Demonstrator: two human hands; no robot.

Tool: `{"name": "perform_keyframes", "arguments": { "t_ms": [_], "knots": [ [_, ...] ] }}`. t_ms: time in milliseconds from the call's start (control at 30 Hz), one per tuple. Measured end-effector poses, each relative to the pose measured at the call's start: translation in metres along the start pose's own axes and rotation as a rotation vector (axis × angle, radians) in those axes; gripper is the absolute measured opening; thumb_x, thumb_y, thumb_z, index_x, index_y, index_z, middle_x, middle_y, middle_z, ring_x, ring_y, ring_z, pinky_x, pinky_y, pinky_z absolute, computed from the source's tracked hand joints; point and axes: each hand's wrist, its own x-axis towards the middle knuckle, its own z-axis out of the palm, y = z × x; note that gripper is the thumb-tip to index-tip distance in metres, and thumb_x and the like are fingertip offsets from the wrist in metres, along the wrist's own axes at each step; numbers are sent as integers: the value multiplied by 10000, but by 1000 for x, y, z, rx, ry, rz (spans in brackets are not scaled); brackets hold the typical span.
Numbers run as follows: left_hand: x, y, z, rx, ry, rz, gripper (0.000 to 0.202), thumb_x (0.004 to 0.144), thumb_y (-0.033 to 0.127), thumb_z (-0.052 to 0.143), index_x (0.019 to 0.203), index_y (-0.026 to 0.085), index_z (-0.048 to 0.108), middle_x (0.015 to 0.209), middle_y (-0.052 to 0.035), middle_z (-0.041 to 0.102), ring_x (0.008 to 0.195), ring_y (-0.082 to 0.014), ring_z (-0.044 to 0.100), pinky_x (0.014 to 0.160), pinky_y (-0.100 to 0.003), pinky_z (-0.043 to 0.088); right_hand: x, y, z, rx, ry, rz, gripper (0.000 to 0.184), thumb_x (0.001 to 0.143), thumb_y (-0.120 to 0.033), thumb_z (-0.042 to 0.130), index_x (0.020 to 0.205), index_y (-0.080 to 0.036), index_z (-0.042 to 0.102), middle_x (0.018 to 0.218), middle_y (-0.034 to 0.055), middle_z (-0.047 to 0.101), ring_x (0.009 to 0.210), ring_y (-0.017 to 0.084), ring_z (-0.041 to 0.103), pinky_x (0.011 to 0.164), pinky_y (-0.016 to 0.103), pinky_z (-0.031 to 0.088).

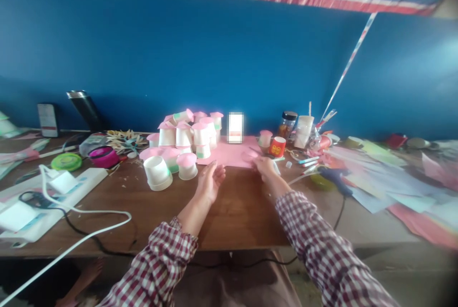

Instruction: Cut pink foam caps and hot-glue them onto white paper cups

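My left hand [211, 180] hovers over the wooden table [236, 211], fingers loosely apart and holding nothing, just in front of a pink paper sheet [225, 154]. My right hand [264, 166] rests at the sheet's near right edge, fingers curled on a small pink piece [250, 155]; the grip is blurred. A pile of white paper cups with pink tops [186, 137] stands to the left of the sheet. One upturned white cup [157, 173] sits nearest my left hand.
A white power strip [43, 197] with cables lies at the left, beside a green tape roll [66, 161] and a pink bowl [103, 156]. A red cup [277, 147], a jar [287, 124], pens and scattered coloured paper [386, 178] fill the right. A blue wall stands behind.
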Motion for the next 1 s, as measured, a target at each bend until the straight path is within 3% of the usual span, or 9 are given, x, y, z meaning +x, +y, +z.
{"name": "perform_keyframes", "arguments": {
  "t_ms": [133, 233, 400, 533, 767, 1000],
  "knots": [
    [3, 1, -1, 32, 123, 134, 238, 730, 303, 697, 867, 160, 565, 713, -7, 636, 588, -78, 611, 544, -175, 483, -8, 2, -2, -132, 13, -87, 71, 762, -227, 551, 718, -183, 586, 573, 51, 608, 478, 143, 541, 402, 237, 398],
    [6, 0, -2, 118, 228, 277, 249, 752, 348, 664, 894, 168, 566, 673, 11, 612, 552, -74, 585, 514, -170, 457, -15, -2, 7, -282, -43, -176, 181, 788, -216, 509, 917, -147, 614, 721, 70, 665, 624, 170, 614, 549, 267, 472],
    [7, 0, -5, 191, 293, 381, 177, 826, 305, 574, 952, 182, 557, 691, 10, 612, 559, -82, 574, 507, -174, 438, -27, -12, 51, -542, -244, -347, 289, 742, -184, 606, 1028, -155, 635, 973, 112, 690, 901, 247, 634, 836, 361, 464],
    [8, -1, -7, 182, 270, 359, 156, 807, 267, 591, 931, 176, 564, 660, 9, 606, 544, -102, 574, 488, -191, 431, -28, -17, 85, -693, -275, -419, 373, 766, -144, 581, 1138, -168, 597, 1162, 158, 626, 1137, 302, 535, 982, 417, 368],
    [12, -5, -8, 219, 267, 326, 134, 812, 277, 576, 907, 183, 565, 650, 18, 604, 507, -88, 548, 468, -182, 415, -7, -22, 101, -826, -227, -368, 424, 798, -187, 558, 1216, -112, 547, 1116, 233, 632, 1100, 347, 544, 919, 450, 394],
    [14, -8, -9, 272, 237, 311, 133, 806, 244, 578, 921, 178, 578, 690, -1, 617, 508, -94, 546, 454, -188, 410, -2, -18, 94, -773, -204, -332, 499, 781, -205, 544, 1273, -139, 497, 1151, 146, 624, 1027, 256, 590, 850, 337, 446]
  ]
}}
